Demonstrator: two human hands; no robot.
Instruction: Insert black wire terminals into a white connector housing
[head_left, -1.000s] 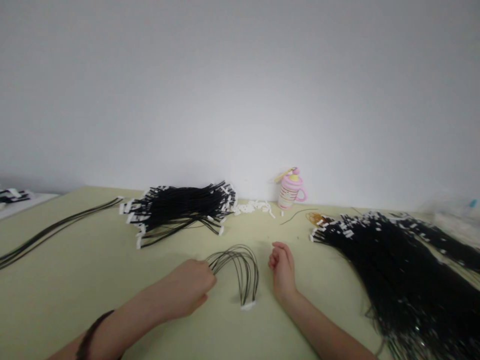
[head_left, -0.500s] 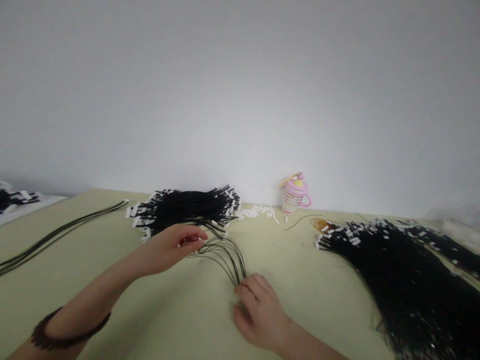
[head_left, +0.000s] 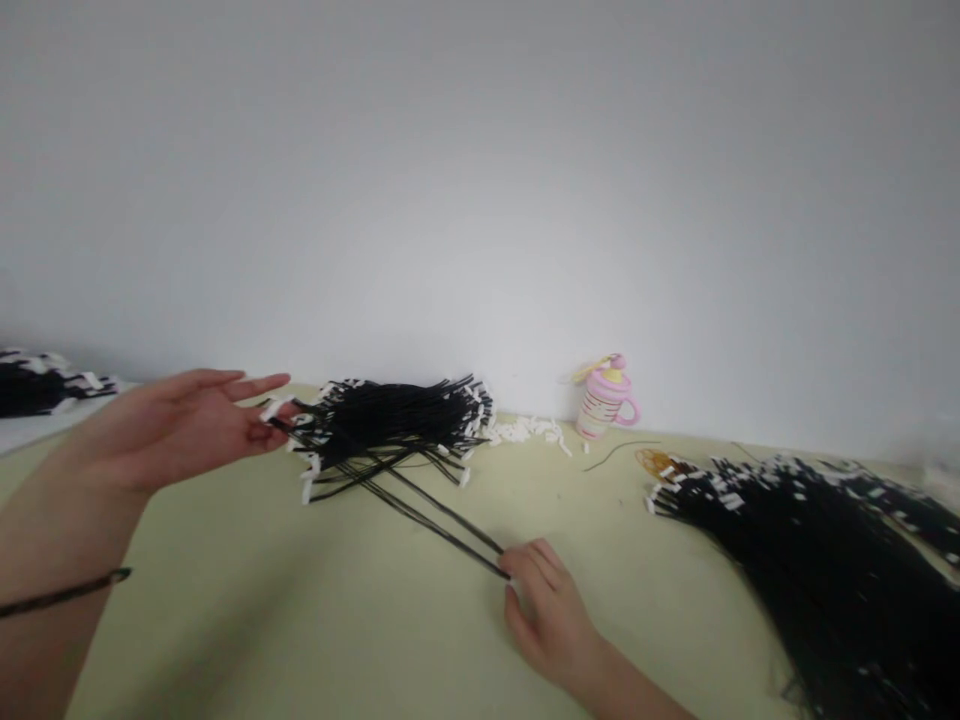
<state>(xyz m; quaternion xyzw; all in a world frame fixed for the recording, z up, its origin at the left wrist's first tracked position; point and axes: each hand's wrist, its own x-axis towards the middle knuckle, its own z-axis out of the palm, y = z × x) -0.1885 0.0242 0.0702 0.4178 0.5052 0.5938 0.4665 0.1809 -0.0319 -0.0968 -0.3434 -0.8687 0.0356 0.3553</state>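
A few thin black wires (head_left: 431, 525) stretch almost straight across the table between my two hands. My left hand (head_left: 187, 430), palm turned up, pinches their white-tipped ends near the thumb while its upper fingers reach out straight. At the other end, my right hand (head_left: 551, 610) is closed on the wires low over the table, and the ends inside it are hidden. Behind them lies a pile of short black wires (head_left: 397, 412) with white tips at both sides. Several wires rest crossed at the pile's front edge, under the stretched ones.
White small pieces (head_left: 521, 430) lie scattered against the wall, beside a pink and cream toy cup (head_left: 602, 405). A large bundle of long black wires (head_left: 817, 570) covers the right side, with orange bands (head_left: 654, 463) near its tip. Another wire pile (head_left: 34, 388) sits far left.
My left hand has moved left, drawing the curved wires out nearly straight. My right hand stays about where it was, still holding them. The loose long wires at left are no longer seen.
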